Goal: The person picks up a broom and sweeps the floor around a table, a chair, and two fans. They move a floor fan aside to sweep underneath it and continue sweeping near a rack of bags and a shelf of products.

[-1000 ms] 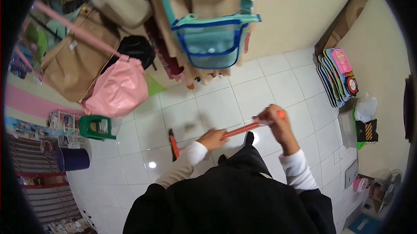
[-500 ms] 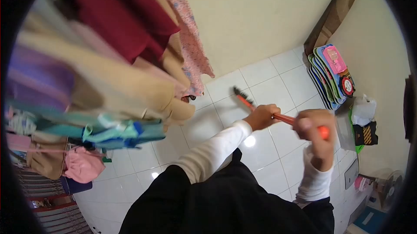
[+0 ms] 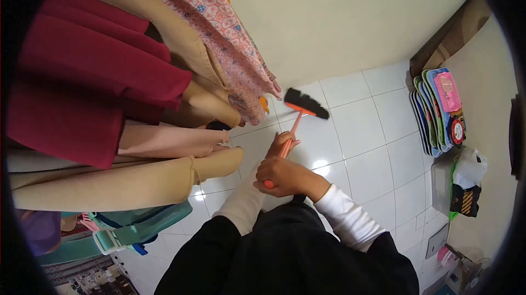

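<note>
A broom with an orange handle reaches away from my body. Its black bristles are spread over the white tiles near the wall. My left hand is wrapped round the handle partway along, partly hidden behind the other hand. Closer to me, my right hand grips the upper end of the handle, and the orange end cap sticks out below its fingers.
Hanging clothes fill the left side, with a patterned pink cloth reaching near the bristles. Stacked mats with a pink box lie along the right wall. Beside them stand a lidded bin and a white plastic bag.
My right hand has swung left across my body, close to my left hand. The broom head now lies broadside to me, nearer the wall, and the view has shifted towards the hanging clothes.
</note>
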The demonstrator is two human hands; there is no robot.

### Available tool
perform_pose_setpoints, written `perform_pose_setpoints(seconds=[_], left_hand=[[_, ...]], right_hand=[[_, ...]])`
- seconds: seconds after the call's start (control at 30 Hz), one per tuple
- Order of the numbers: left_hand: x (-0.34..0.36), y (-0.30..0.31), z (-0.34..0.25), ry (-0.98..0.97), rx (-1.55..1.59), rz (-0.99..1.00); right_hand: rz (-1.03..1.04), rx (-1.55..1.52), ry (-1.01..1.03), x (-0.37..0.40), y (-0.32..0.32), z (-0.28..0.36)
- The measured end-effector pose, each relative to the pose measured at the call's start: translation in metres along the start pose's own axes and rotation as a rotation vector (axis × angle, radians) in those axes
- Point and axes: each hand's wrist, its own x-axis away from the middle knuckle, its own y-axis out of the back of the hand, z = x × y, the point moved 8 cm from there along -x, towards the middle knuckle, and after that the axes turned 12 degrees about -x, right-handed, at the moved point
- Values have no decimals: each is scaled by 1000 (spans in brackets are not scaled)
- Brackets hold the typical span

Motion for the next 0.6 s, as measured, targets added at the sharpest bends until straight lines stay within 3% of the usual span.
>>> perform_pose_setpoints(seconds=[0.17, 0.27, 0.47, 0.6], left_hand=[[61, 59, 40, 103, -206, -31], [98, 95, 52, 176, -259, -62], [185, 155, 55, 250, -318, -65], [249, 194, 50, 286, -394, -12]], right_hand=[[175, -98, 87, -26, -51, 12], [157, -159, 160, -38, -85, 14], [168, -227, 40, -62, -146, 38], [27, -220, 62, -76, -193, 51]])
